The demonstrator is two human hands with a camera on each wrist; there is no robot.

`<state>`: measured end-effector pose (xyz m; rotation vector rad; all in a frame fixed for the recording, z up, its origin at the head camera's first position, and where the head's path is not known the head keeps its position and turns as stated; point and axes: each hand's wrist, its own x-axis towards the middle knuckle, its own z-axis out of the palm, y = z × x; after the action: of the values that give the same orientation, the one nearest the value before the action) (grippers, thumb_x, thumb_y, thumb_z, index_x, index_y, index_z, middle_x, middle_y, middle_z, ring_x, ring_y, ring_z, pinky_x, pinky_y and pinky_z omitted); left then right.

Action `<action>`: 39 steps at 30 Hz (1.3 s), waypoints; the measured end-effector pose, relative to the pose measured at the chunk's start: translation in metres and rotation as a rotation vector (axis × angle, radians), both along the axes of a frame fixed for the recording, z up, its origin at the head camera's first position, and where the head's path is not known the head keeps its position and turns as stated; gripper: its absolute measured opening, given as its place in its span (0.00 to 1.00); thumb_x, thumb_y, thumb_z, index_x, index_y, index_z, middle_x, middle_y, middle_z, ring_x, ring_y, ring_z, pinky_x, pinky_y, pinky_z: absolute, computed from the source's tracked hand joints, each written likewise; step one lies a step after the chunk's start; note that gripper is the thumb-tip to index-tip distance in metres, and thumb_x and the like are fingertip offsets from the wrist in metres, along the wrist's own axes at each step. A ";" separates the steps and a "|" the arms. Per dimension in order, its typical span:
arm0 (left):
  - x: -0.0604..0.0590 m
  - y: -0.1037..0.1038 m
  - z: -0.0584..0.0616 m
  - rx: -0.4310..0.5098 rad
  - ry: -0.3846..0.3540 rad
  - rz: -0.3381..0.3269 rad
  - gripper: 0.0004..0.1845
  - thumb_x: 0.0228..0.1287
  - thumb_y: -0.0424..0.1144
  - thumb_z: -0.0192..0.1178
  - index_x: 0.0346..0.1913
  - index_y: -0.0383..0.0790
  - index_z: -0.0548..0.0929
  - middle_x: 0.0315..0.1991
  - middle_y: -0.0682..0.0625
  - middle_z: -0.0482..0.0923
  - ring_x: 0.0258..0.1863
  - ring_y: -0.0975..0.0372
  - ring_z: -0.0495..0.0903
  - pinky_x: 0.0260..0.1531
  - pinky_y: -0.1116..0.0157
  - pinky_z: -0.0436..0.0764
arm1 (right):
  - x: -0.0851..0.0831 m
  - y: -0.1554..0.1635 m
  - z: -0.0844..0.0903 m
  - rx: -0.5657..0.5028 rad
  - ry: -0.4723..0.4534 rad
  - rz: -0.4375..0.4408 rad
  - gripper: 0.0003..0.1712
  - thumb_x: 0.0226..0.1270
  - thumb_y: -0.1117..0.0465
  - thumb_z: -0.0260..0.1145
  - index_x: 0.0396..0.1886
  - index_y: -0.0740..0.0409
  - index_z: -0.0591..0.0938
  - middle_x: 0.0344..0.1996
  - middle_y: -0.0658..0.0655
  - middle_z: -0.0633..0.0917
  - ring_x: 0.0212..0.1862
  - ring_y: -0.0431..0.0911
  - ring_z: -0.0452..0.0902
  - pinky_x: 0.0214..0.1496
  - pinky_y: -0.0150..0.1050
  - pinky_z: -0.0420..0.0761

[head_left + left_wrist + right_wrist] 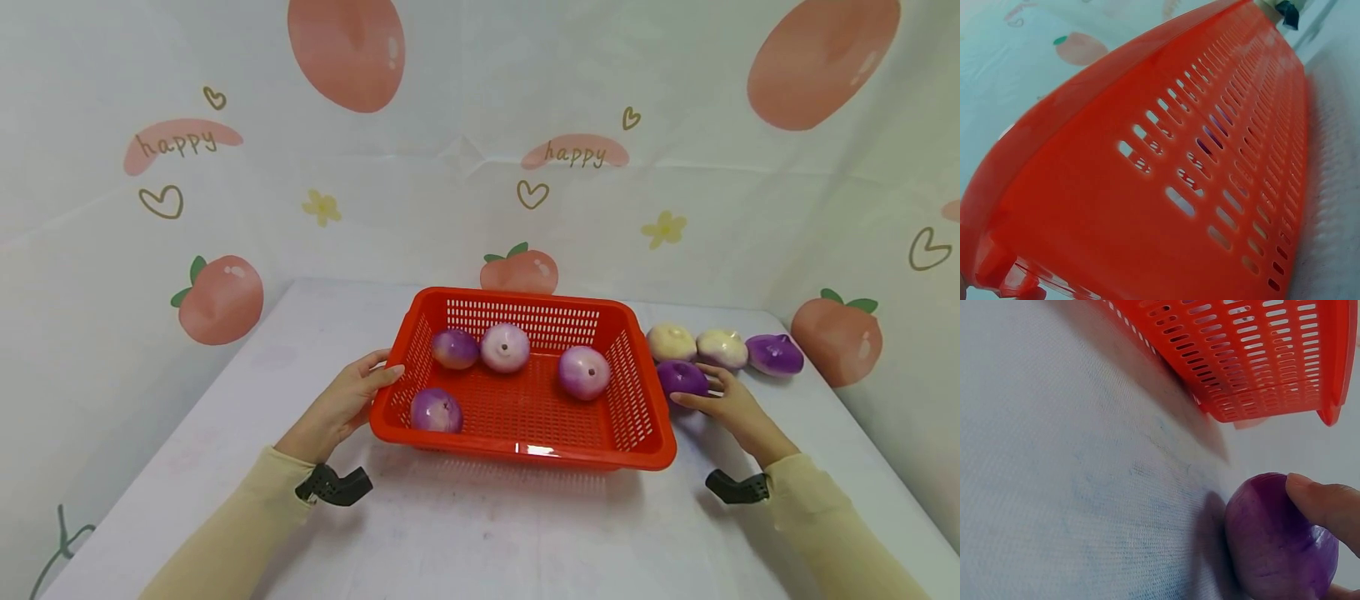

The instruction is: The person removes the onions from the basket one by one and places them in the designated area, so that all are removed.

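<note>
A red plastic basket [517, 454] with slotted walls holds several purple-and-white onions, among them a pale one [505, 348] at the back and another [584, 372] at the right. My left hand [345, 404] grips the basket's left rim, thumb over the edge and the other fingers outside, partly hidden. The basket wall [1104, 212] fills much of the left wrist view. Just right of the basket, my right hand [731, 408] holds a deep purple onion [681, 379] between thumb and fingers. In the right wrist view that onion [1266, 550] is at or just above the white cloth.
Behind the right hand, two cream-coloured onions [671, 342] and a dark purple onion [775, 355] stand in a row on the white-covered table [480, 533]. A printed fabric backdrop [450, 217] rises behind the table and along its sides.
</note>
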<state>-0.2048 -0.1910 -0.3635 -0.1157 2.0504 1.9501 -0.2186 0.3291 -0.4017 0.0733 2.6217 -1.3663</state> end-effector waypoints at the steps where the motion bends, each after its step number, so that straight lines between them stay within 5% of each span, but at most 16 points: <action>1: 0.000 0.000 0.000 0.002 0.000 -0.001 0.31 0.73 0.44 0.52 0.73 0.40 0.57 0.67 0.34 0.65 0.49 0.61 0.80 0.50 0.59 0.83 | 0.000 0.000 0.000 0.000 -0.002 0.001 0.54 0.67 0.48 0.64 0.73 0.74 0.43 0.70 0.79 0.51 0.68 0.74 0.51 0.67 0.69 0.58; 30: 0.000 0.000 -0.002 0.022 0.009 -0.005 0.31 0.73 0.44 0.53 0.73 0.39 0.58 0.66 0.34 0.65 0.48 0.62 0.81 0.49 0.60 0.83 | 0.000 0.003 0.001 0.003 -0.020 0.017 0.55 0.67 0.46 0.63 0.73 0.74 0.41 0.68 0.82 0.52 0.68 0.74 0.50 0.67 0.70 0.58; 39: -0.001 0.000 -0.002 0.021 0.002 -0.007 0.31 0.72 0.44 0.53 0.72 0.39 0.58 0.66 0.34 0.66 0.46 0.63 0.81 0.48 0.60 0.84 | -0.002 0.011 0.021 -0.006 -0.021 0.035 0.55 0.69 0.46 0.61 0.74 0.73 0.40 0.70 0.80 0.51 0.69 0.74 0.48 0.66 0.71 0.57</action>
<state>-0.2058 -0.1912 -0.3651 -0.1019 2.0283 1.9686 -0.2207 0.3399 -0.3804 0.0409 2.5892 -1.3549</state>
